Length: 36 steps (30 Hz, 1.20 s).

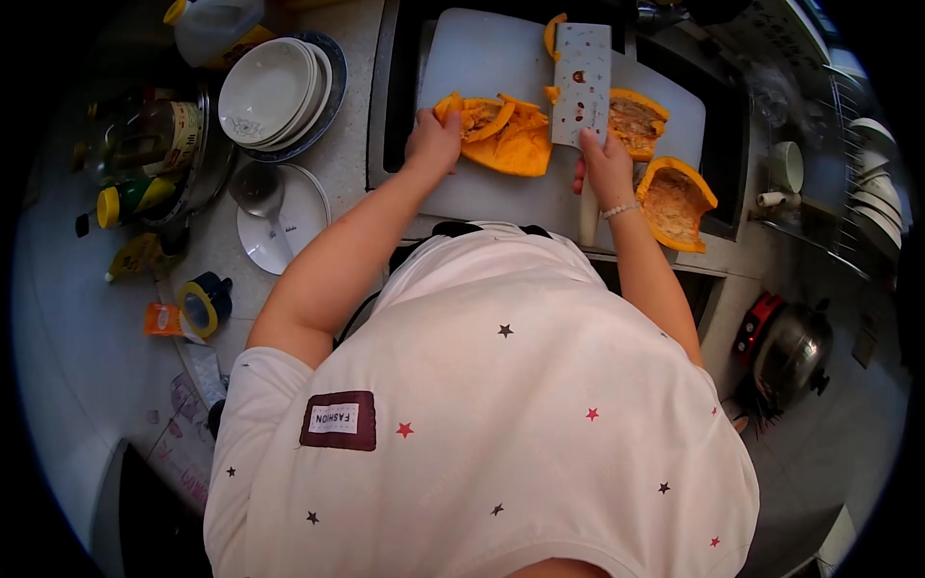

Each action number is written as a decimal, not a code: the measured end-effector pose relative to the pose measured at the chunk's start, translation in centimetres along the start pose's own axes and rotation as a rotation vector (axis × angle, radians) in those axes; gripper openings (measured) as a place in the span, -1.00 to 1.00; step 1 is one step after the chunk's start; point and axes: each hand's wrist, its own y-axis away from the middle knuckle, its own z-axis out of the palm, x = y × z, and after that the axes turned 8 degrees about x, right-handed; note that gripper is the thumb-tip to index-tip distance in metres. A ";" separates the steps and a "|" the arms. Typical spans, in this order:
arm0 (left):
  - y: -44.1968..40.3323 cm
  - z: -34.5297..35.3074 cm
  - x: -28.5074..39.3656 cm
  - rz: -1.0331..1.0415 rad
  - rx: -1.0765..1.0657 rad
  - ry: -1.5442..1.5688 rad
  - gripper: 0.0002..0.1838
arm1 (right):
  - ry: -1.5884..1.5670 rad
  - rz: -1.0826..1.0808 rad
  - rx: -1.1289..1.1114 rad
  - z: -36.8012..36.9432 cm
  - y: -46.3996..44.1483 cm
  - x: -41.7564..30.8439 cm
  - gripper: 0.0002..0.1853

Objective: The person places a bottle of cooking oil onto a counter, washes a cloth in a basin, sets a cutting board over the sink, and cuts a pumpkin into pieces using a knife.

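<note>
My right hand [607,171] is closed round the pale handle of a cleaver [582,85], whose broad patterned blade points away from me over the white cutting board [482,48]. My left hand [434,143] grips the left end of a pumpkin piece [508,149], orange flesh showing, with cut strips lying on top of it. The blade is beside this piece's right end; whether they touch I cannot tell. Right of the blade lies a pumpkin chunk [633,123] with stringy pulp. A hollow pumpkin chunk [677,204] sits nearer me, by my right wrist.
Stacked white dishes [270,91] and a plate with a ladle [258,191] stand on the left counter, near bottles [159,140] and a roll of tape [204,303]. At right are a dish rack [848,183], a cup [786,167] and a lidded metal pot [792,356].
</note>
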 end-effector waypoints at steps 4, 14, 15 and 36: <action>1.5 1.6 -1.4 -0.013 -0.011 0.324 -0.36 | -0.068 0.045 0.029 -0.2 0.0 1.1 -0.71; -0.6 3.1 -0.6 0.195 -0.025 0.011 -0.05 | 0.080 0.001 -0.001 1.4 -1.6 2.2 -0.60; 0.0 2.3 0.8 0.060 -0.101 -0.026 -0.06 | 0.148 -0.004 -0.032 1.5 -2.1 2.4 -0.55; -2.3 0.6 3.6 0.101 -0.250 -0.348 -0.16 | 0.713 -0.490 -0.051 3.7 -6.8 1.9 -0.40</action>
